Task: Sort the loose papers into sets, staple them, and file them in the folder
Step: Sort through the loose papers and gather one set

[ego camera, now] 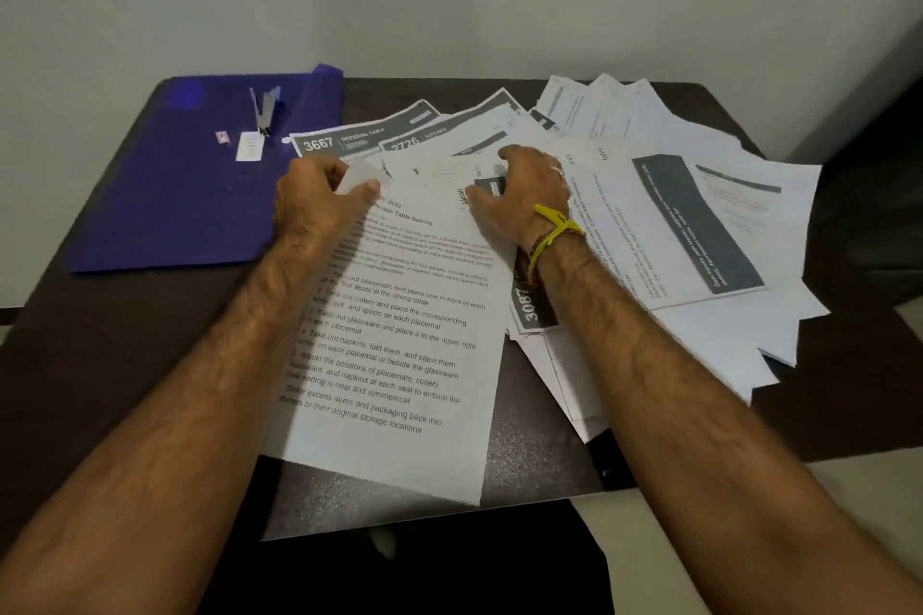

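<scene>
Papers (649,215), loose, fanned across the centre and right of the frame on a dark table (125,365), many overlapping, several showing dark header bands with numbers. Sheet on top (399,340), printed with numbered table-setting instructions, lies centre frame, its lower edge hanging over the near table edge. My left hand (319,205), centre left, pinches the upper left corner of that sheet between thumb and curled fingers, the corner lifted and bent. My right hand (524,195), just right of centre, rests on the pile with fingers curled down onto a sheet with a dark header; whether it grips that sheet or only presses it I cannot tell. Yellow band (552,227) on my right wrist. Folder (175,195), blue, flat and closed, upper left of the frame, well apart from the main heap but touching the nearest sheet edges at its right side. Stapler (264,110), metal, on the folder near its upper edge, its top arm raised; small white label or strip (248,146) just beside it. Step in hand, as I judge it: sorting, early, since no stapled set is visible. Next move, by my reckoning, calls for lifting the pinched sheet free without dragging its neighbours, matching it to sheets of the same heading, then squaring the set before reaching up left for the stapler.
</scene>
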